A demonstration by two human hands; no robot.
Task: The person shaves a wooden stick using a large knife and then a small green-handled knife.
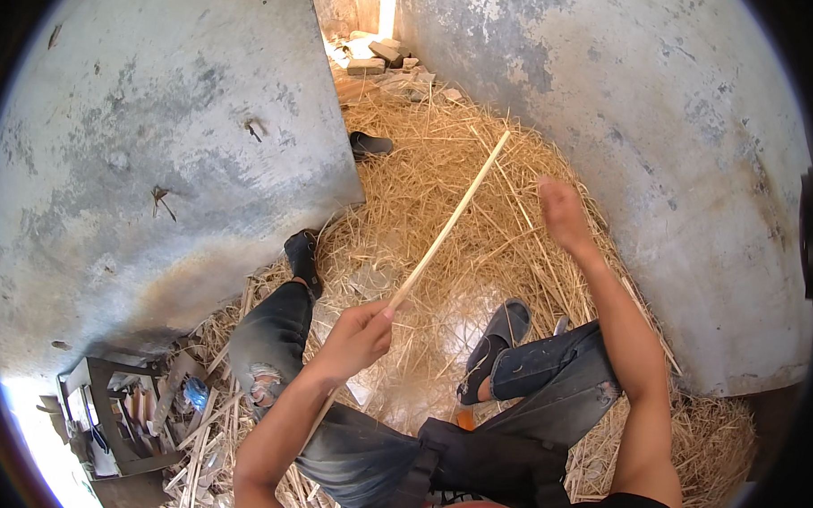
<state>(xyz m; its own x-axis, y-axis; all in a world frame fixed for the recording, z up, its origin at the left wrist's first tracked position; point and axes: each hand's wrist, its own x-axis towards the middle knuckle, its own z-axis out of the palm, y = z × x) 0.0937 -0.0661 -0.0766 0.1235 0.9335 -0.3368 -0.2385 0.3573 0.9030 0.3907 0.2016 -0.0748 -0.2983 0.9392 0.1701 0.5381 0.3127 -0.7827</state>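
My left hand (357,338) is closed around the near end of a long pale stalk (450,222) that slants up and away to the right over the straw. My right hand (562,214) is raised to the right of the stalk's far end, fingers together and extended, holding nothing and apart from the stalk. I sit on the ground in dark torn jeans with legs spread. My left foot (303,258) in a dark sandal rests near the left wall, my right foot (496,340) in a grey sandal lies in the middle of the straw.
Loose straw (439,163) covers the floor between two grey weathered walls (170,146). A dark sandal (369,145) lies farther back. Rubble and bricks (377,56) fill the gap at the far end. A small dark stand with tools (108,417) sits at lower left.
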